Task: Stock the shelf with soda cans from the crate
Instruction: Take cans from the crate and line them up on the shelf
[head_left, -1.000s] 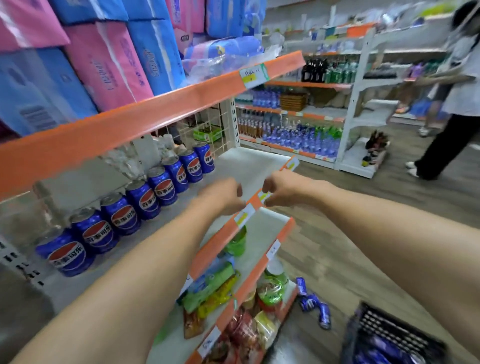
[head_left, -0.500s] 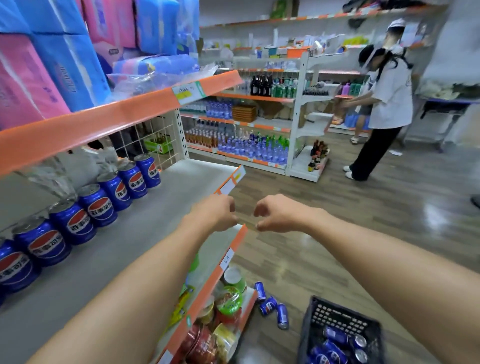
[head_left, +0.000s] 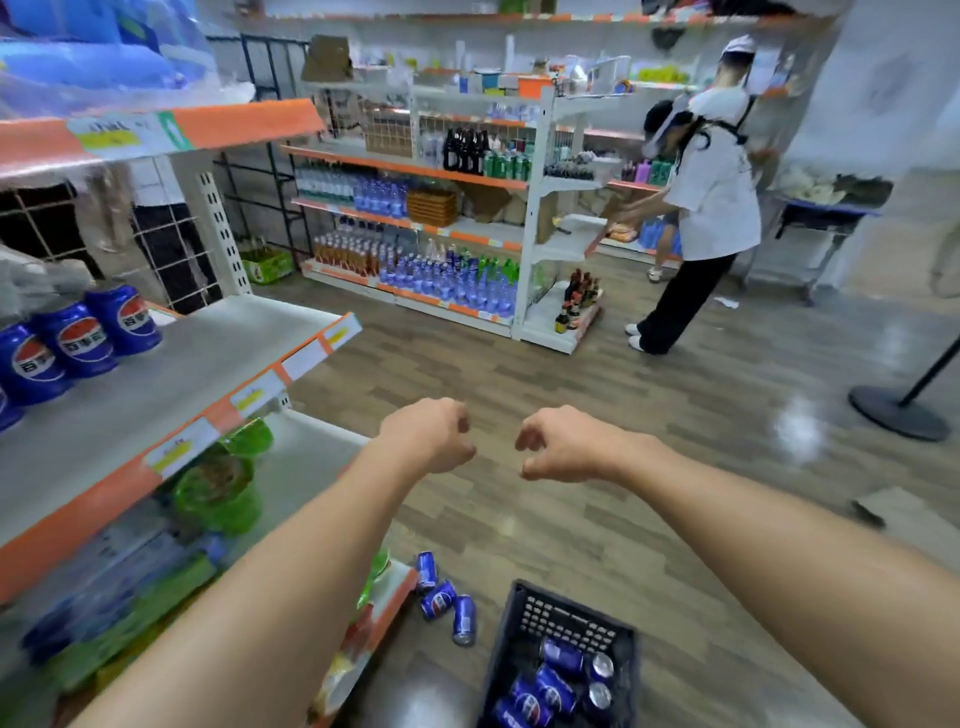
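Observation:
Blue soda cans (head_left: 78, 340) stand in a row at the back left of the grey shelf (head_left: 197, 358). The black crate (head_left: 563, 623) sits on the floor at the bottom, with several blue cans (head_left: 550, 686) lying inside. Three more cans (head_left: 441, 597) lie on the floor between the crate and the shelf base. My left hand (head_left: 431, 434) and my right hand (head_left: 566, 444) hover side by side over the floor, well above the crate and to the right of the shelf edge. Both have loosely curled fingers and hold nothing.
Green packets (head_left: 218, 483) fill the lower shelf under my left arm. A person in a white shirt (head_left: 711, 187) stands at a far shelving unit of bottles (head_left: 447, 280). A stanchion base (head_left: 898, 410) stands at the right on the wooden floor.
The view has swung right, away from the shelf, and the crate has come more into sight. Both hands have drawn back from the shelf edge to above the floor, still holding nothing.

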